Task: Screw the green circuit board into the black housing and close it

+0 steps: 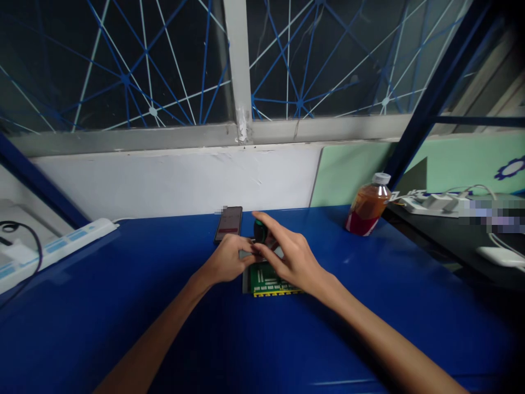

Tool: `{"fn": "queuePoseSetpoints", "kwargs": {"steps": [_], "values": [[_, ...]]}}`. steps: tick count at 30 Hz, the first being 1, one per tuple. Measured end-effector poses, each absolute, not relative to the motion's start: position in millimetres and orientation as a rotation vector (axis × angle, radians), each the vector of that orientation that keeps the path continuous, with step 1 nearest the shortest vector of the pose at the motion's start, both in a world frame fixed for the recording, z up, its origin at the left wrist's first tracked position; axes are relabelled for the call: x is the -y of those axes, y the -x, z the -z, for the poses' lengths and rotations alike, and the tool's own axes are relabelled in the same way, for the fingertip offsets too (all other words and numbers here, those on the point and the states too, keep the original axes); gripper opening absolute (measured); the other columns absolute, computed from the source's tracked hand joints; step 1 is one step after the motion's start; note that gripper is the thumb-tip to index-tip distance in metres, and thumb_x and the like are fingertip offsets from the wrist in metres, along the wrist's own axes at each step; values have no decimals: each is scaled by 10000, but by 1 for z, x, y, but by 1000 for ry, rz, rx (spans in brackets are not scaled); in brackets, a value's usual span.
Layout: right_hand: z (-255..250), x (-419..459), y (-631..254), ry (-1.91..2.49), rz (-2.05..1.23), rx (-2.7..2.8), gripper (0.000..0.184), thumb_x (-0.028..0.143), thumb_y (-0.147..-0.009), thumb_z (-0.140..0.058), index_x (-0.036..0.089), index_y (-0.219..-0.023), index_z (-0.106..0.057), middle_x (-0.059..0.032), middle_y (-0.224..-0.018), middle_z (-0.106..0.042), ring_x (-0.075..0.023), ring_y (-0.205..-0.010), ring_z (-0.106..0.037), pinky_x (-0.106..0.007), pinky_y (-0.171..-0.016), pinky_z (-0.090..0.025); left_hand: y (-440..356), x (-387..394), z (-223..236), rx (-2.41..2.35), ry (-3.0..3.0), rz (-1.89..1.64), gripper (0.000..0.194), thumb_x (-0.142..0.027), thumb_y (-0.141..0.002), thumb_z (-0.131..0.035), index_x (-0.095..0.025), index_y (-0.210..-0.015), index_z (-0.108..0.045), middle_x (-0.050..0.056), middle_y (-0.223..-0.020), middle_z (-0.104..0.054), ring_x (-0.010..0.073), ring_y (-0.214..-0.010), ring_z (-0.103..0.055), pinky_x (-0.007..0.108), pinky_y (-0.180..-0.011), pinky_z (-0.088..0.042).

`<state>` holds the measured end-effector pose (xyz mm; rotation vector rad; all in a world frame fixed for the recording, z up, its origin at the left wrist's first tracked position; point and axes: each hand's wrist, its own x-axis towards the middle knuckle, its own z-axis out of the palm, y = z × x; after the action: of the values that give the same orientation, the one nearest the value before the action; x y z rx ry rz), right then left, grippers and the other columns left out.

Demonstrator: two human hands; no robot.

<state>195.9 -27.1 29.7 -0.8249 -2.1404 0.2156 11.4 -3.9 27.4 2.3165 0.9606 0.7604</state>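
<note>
A green circuit board [266,279] with a yellow front edge lies on the blue table, partly under my hands. Over its far part, my right hand [293,254] is closed around a screwdriver [260,231] with a dark and green handle. The index finger rests on top of the handle, which stands roughly upright; its tip is hidden. My left hand [229,260] pinches a flat grey piece [245,254] at the board's far left, close to the right thumb. Most of this piece is covered by fingers.
A phone [229,223] lies just beyond my left hand. To the right stands a drink bottle [369,205] with a white cap. A white power strip [61,249] runs along the left edge. More sockets and cables [443,202] sit on a dark surface at right.
</note>
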Motion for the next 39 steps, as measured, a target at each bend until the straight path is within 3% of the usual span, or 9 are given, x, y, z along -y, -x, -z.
{"fn": "queuePoseSetpoints", "kwargs": {"steps": [8, 13, 15, 19, 23, 26, 29, 34, 39], "values": [[-26, 27, -191, 860, -212, 2067, 501, 286, -920, -472, 239, -1396, -323, -62, -1051, -627, -147, -683, -604, -313, -612, -487, -9, 2, -23, -957, -2393, -713, 235, -215, -835, -545, -149, -699, -724, 24, -715, -685, 151, -691, -612, 257, -656, -441], [-30, 20, -199, 928, -286, 1964, 538, 328, -877, -533, 243, -1376, -351, 5, -763, -624, -146, -605, -584, -319, -623, -484, -7, 1, -25, -986, -2394, -676, 208, -335, -826, -624, -177, -896, -739, 50, -874, -707, 180, -819, -621, 292, -777, -459], [-37, 14, -211, 980, -302, 1844, 582, 355, -862, -550, 246, -1388, -325, 41, -643, -566, -143, -558, -559, -326, -622, -481, -6, 2, -28, -1001, -2406, -688, 322, -394, -782, -675, -185, -1024, -706, 65, -992, -693, 198, -910, -611, 306, -834, -453], [-44, -2, -256, 1082, -361, 1701, 596, 369, -860, -526, 258, -1396, -289, 8, -760, -578, -134, -565, -554, -291, -540, -460, -8, 10, -33, -1073, -2503, -477, 524, -543, -727, -680, -258, -1164, -631, 60, -1106, -640, 245, -1023, -561, 379, -896, -415], [-21, -22, -311, 1389, -377, 1919, 607, 419, -838, -535, 225, -1374, -327, -15, -813, -604, -135, -560, -550, -297, -554, -457, -18, 24, -29, -1088, -2669, -225, 745, -653, -608, -707, -282, -1239, -571, 86, -1145, -578, 313, -1068, -506, 481, -917, -363], [3, -33, -335, 1589, -330, 2049, 556, 413, -823, -540, 171, -1310, -423, -42, -793, -629, -168, -629, -587, -304, -602, -458, -25, 29, -22, -1101, -2724, -156, 728, -601, -614, -738, -263, -1238, -575, 105, -1163, -554, 320, -1097, -487, 491, -942, -339], [17, -36, -337, 1653, -301, 2143, 539, 419, -795, -572, 194, -1276, -486, -45, -755, -649, -203, -671, -613, -298, -595, -434, -27, 30, -18, -1116, -2741, -158, 699, -545, -628, -756, -267, -1242, -570, 104, -1172, -543, 313, -1092, -487, 469, -924, -361], [20, -32, -326, 1690, -193, 2257, 555, 471, -829, -519, 212, -1317, -462, -87, -798, -680, -261, -753, -634, -309, -597, -398, -28, 27, -17, -1119, -2757, -212, 623, -509, -625, -751, -252, -1176, -620, 93, -1117, -572, 295, -1019, -521, 450, -884, -384], [16, -26, -328, 1699, -121, 2285, 542, 516, -878, -429, 212, -1327, -439, -99, -838, -690, -252, -736, -640, -299, -560, -386, -30, 27, -21, -1086, -2751, -301, 514, -493, -619, -718, -208, -1045, -687, 77, -1009, -661, 278, -909, -570, 453, -854, -370]]}}
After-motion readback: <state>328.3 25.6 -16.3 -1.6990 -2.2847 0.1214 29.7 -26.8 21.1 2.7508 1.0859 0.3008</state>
